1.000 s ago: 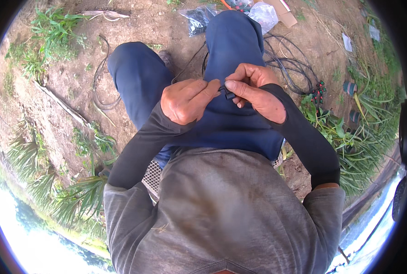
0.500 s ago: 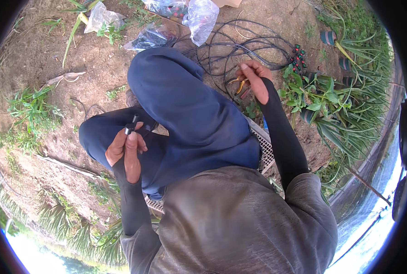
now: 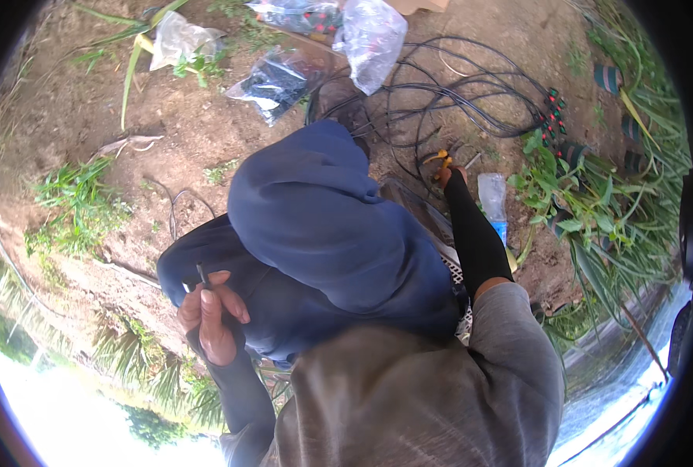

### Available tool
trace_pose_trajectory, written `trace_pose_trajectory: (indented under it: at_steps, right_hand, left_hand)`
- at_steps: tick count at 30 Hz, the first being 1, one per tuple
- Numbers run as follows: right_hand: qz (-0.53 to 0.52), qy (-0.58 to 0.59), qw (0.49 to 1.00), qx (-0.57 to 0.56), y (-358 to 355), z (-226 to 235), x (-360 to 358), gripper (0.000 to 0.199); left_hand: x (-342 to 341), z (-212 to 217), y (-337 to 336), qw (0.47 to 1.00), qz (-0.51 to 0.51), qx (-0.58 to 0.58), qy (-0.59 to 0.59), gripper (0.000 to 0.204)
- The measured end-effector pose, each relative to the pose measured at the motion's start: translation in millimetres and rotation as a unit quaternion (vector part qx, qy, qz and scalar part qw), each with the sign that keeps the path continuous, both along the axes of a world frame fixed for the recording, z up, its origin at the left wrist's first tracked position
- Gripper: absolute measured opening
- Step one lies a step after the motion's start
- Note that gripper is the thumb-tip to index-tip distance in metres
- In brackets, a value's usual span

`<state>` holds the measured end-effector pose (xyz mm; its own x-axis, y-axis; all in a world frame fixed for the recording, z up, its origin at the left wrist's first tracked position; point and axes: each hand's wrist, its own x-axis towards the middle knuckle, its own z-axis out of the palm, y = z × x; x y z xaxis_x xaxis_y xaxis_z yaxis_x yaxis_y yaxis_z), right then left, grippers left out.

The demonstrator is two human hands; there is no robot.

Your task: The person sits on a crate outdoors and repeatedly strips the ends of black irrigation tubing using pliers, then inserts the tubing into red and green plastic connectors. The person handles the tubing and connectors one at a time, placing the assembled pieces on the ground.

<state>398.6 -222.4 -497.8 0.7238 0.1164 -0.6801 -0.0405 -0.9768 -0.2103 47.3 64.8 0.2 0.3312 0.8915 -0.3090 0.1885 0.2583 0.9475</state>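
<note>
Two hands work far apart across the blue-trousered knees point(image 3: 323, 226): the left hand point(image 3: 210, 315) is closed on a short black tube piece point(image 3: 203, 275) beside the left thigh, while the right hand point(image 3: 446, 173) reaches to a yellow-handled tool point(image 3: 440, 158) on the soil, its fingers too hidden to read. The tool wants a firm, clean pick-up. Black tubing coils point(image 3: 471, 101) and plastic bags point(image 3: 284, 74) crowd that side; bare soil point(image 3: 89, 117) lies open leftward.

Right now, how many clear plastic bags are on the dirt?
4 clear plastic bags: one at upper left by the leaves, one holding dark parts, one at the top edge, one crumpled right of it. More may be hidden.
</note>
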Motion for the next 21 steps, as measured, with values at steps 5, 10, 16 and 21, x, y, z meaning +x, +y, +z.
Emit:
trace_pose_trajectory:
  at_steps: [5,10,16,21]
  right_hand:
    - [-0.360,0.422,0.758,0.343,19.0,-15.1,2.9,0.030]
    - [-0.151,0.230,0.881,0.385,54.7,147.5,-2.7,0.022]
    - [-0.024,0.416,0.684,0.599,123.6,380.0,-45.0,0.038]
    - [0.126,0.370,0.714,0.581,146.2,479.2,-99.8,0.044]
  left_hand:
    - [4.1,19.5,12.4,0.992,0.008,-0.111,0.063,0.034]
    - [-0.3,28.3,11.0,0.979,-0.007,-0.193,-0.067,0.037]
    - [-18.8,41.8,-14.5,0.976,-0.028,-0.191,-0.101,0.036]
    - [-42.3,49.8,-35.7,0.973,-0.041,-0.147,-0.171,0.035]
